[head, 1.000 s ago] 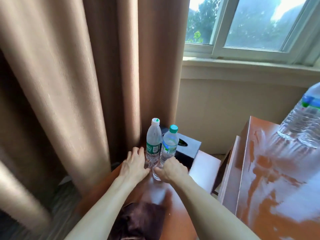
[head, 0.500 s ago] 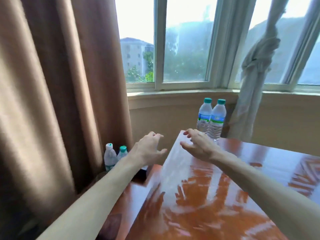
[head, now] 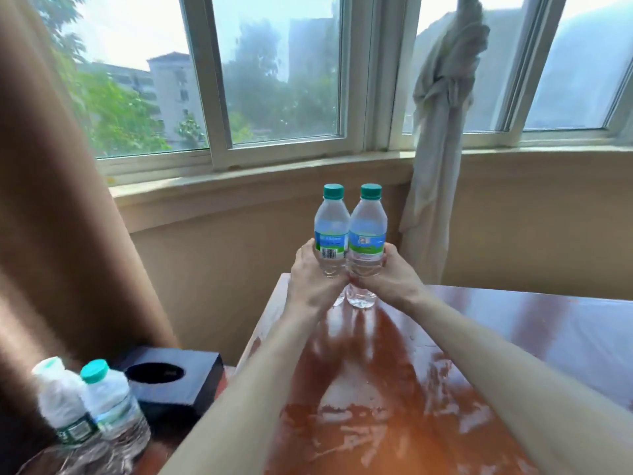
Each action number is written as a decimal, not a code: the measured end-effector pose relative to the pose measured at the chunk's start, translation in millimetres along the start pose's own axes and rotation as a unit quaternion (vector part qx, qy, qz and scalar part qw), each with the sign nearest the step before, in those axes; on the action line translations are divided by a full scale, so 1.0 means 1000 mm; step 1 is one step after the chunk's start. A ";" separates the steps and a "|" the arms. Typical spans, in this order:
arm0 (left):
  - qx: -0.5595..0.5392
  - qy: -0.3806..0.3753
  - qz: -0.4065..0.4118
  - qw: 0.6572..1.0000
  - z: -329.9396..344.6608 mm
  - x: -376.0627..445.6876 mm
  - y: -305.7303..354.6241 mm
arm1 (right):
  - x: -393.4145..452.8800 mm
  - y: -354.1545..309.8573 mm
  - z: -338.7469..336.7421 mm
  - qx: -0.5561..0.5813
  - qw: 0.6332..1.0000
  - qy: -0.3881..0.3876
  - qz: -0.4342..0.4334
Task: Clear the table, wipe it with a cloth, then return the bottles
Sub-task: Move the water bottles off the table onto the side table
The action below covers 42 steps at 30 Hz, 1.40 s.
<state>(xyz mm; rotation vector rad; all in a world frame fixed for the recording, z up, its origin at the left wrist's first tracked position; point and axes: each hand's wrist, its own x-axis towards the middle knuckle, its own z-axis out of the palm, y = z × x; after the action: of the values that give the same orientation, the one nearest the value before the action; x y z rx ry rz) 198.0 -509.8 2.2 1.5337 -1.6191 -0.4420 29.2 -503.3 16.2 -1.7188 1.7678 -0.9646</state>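
Hands meet at the far left corner of the glossy reddish wooden table [head: 445,389], each wrapped round 1 water bottle. Left hand [head: 313,281] grips the left bottle [head: 330,231] at its lower body, fingers curled round the far side. Right hand [head: 388,274] grips the right bottle [head: 367,234] the same way. Both bottles upright, clear plastic, teal caps, blue-green labels, sides touching each other. Bases sit at or just above the tabletop; cannot tell if lifted. Tabletop shows streaky wet-looking glare and reflections of both forearms.

Lower left, on a lower surface beside the table: 2 more bottles, blurred. White-capped bottle [head: 63,406] stands just beside the teal-capped bottle [head: 111,406], touching or nearly so. Black tissue box [head: 178,385] with oval opening sits just right of them, near the table's left edge.

Brown curtain [head: 51,217] hangs along the left. Knotted pale curtain [head: 442,132] hangs behind the table at the window [head: 274,80]. Window sill runs behind the held bottles.
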 end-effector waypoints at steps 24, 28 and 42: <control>0.147 -0.003 -0.051 0.988 -0.316 -0.182 -0.065 | -0.209 -0.200 0.107 0.048 0.967 -0.187 -0.166; 0.162 0.023 -0.118 0.979 -0.354 -0.227 -0.136 | -0.237 -0.211 0.188 0.023 0.964 -0.225 -0.141; 0.077 0.087 -0.277 0.954 -0.311 -0.312 -0.359 | -0.305 -0.133 0.449 0.028 0.984 -0.173 0.014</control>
<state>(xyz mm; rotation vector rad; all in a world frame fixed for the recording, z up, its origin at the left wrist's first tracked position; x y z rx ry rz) 632.4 -195.6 -185.0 2.0870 -1.0911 -0.4681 483.2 -263.3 -204.1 -1.7023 1.5191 -0.6487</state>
